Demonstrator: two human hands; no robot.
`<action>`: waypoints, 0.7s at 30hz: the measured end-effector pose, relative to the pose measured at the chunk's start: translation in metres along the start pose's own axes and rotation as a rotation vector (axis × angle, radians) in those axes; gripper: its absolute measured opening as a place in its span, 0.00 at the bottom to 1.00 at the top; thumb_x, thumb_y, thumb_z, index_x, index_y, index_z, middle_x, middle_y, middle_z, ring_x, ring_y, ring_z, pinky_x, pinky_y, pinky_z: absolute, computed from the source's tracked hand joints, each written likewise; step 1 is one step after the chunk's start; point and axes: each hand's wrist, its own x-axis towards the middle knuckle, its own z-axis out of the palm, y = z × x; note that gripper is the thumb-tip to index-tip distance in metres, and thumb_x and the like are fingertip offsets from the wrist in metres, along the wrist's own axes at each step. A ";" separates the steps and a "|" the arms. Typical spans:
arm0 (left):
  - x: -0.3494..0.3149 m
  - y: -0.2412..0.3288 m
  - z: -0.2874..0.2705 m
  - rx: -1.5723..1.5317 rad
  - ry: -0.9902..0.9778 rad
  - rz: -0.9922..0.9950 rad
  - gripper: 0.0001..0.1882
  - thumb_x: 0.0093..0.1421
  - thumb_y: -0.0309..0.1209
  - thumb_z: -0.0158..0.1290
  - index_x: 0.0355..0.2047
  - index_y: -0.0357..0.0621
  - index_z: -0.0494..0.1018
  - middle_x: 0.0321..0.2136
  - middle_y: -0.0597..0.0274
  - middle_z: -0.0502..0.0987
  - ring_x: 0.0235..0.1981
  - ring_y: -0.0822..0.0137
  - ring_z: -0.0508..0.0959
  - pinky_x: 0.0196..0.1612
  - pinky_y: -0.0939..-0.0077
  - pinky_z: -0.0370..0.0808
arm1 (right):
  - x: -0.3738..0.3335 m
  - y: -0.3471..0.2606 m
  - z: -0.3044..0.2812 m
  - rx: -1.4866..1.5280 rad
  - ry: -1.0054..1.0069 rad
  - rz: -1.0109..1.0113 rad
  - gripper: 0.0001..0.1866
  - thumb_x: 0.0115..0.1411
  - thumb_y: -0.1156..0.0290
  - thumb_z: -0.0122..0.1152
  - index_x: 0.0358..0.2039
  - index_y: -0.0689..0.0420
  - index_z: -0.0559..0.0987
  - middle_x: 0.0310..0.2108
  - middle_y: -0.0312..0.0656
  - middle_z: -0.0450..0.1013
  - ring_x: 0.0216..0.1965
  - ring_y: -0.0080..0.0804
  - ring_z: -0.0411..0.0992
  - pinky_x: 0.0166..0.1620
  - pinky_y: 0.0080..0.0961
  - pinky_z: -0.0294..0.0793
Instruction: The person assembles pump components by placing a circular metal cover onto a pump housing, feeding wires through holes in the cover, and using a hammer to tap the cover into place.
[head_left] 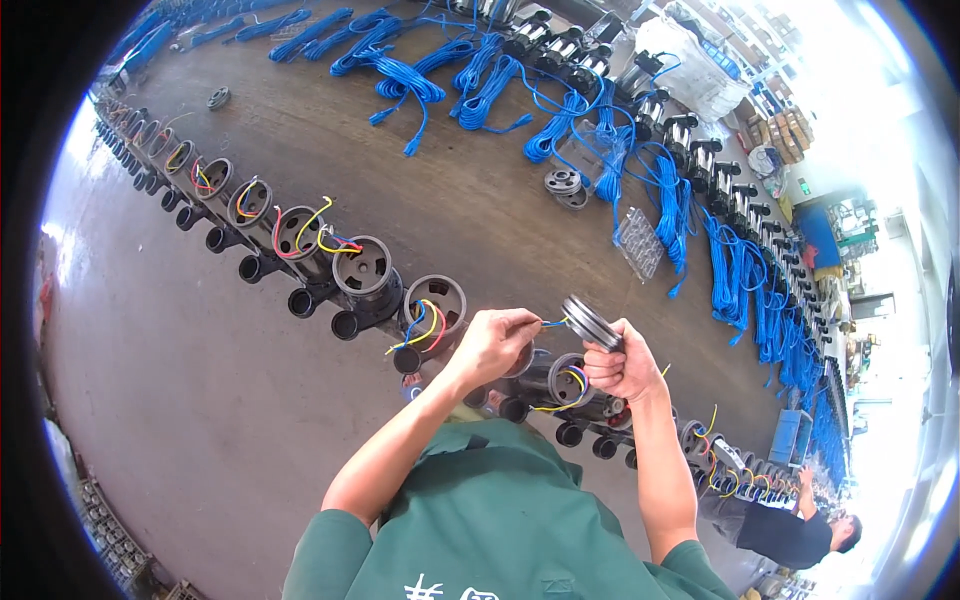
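Observation:
My right hand (622, 368) is closed around a round grey metal cover (588, 322) with grooved edges, holding it tilted above the row of housings. Thin coloured wires (554, 323) run from the cover to my left hand (496, 346), whose thumb and fingers pinch them. Just left of my left hand stands an open round grey housing (436, 296) with blue, yellow and red wires curling out of it. Below my right hand sits another open housing (567, 384) with wires inside. A further housing is partly hidden behind my left hand.
Dark round housings (362, 265) line the near table edge, their black tube ends (252, 268) jutting toward me. Blue cable bundles (487, 92) lie along the far side of the brown table (400, 170). Loose metal covers (565, 183) rest there. A person in black (785, 535) works at the right.

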 end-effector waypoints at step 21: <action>-0.021 -0.051 0.042 0.130 0.189 0.236 0.11 0.60 0.12 0.53 0.40 0.34 0.80 0.33 0.64 0.78 0.32 0.74 0.77 0.35 0.80 0.75 | 0.020 0.049 0.018 -0.236 0.206 -0.044 0.17 0.68 0.56 0.48 0.23 0.49 0.65 0.16 0.24 0.54 0.16 0.15 0.49 0.18 0.16 0.49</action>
